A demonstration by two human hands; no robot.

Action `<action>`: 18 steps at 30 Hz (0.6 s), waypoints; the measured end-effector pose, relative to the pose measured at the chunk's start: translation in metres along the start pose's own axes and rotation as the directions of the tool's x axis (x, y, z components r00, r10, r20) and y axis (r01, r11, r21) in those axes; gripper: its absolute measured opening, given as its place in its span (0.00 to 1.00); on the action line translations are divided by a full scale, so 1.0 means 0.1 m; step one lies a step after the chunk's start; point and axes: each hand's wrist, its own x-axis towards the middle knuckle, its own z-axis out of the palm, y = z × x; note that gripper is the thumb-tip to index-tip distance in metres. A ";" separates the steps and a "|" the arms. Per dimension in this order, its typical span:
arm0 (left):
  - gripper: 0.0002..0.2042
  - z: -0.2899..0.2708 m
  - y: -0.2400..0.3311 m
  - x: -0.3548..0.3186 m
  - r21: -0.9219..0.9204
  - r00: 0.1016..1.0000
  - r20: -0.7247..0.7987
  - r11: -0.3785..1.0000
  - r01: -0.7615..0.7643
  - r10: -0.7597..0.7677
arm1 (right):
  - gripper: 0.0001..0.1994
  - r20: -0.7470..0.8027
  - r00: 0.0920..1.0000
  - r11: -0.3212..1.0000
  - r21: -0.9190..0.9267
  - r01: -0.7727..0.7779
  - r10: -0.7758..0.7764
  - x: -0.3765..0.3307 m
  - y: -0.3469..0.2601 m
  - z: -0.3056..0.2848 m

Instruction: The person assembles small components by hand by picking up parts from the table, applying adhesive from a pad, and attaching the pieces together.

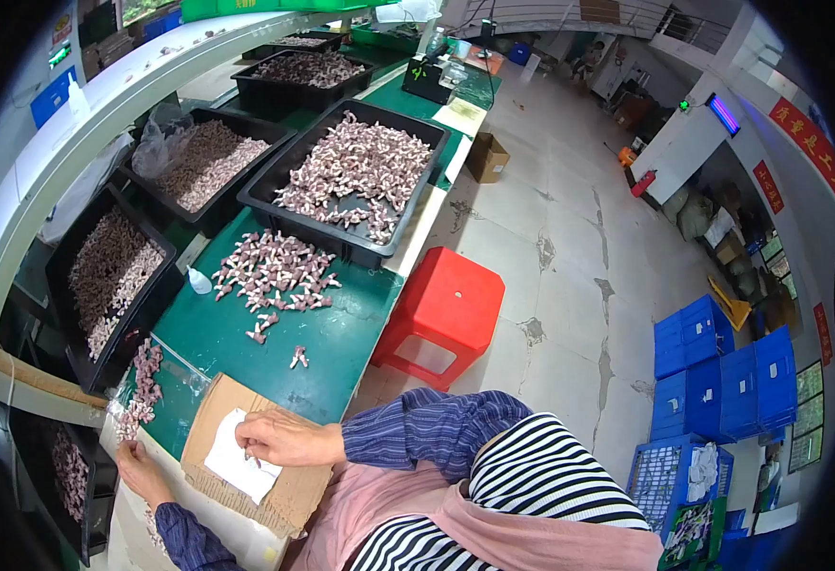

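My right hand [289, 438] is over a white sheet [224, 459] on a piece of brown cardboard [289, 490]. Its fingers are pinched together, and a small dark bit shows beneath them, too small to name. Farther left, my left hand [143, 473] has its fingertips drawn together at the near end of a narrow row of small pinkish-purple moulded pieces [139, 390]; what they grip is hidden. A larger heap of similar purple-and-white pieces [273, 271] lies on the green tabletop [318, 338], with one loose piece [298, 358] nearer to me.
Black trays full of such pieces [375, 249] stand along the bench's far and left sides. A small white bottle [198, 281] is beside the heap. A red plastic stool [456, 295] stands against the bench's right edge. Blue crates [694, 390] are stacked at the right.
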 end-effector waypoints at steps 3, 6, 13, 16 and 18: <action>0.05 0.06 0.03 -0.04 0.003 0.947 -0.289 0.989 -0.146 0.140 | 0.05 -0.020 0.995 0.994 -0.037 0.100 -0.100 -0.01 0.03 -0.03; 0.06 -0.02 0.37 -0.24 -0.536 0.978 -0.188 0.844 -0.024 -0.091 | 0.04 -0.031 0.995 0.993 -0.066 0.095 -0.097 -0.12 0.06 -0.09; 0.08 -0.49 0.88 -1.31 -0.975 0.952 0.141 0.127 0.180 -0.271 | 0.02 -0.048 0.991 0.992 0.037 0.123 -0.121 -0.04 -0.03 0.11; 0.12 -0.44 0.77 -1.71 -0.963 0.910 0.269 -0.089 0.254 -0.315 | 0.03 -0.017 0.991 0.991 -0.040 0.129 -0.130 0.04 -0.07 0.13; 0.14 -0.43 0.91 -1.87 -0.960 0.910 0.272 -0.018 0.281 -0.312 | 0.04 -0.057 0.985 0.980 -0.122 0.156 -0.164 0.01 0.07 0.09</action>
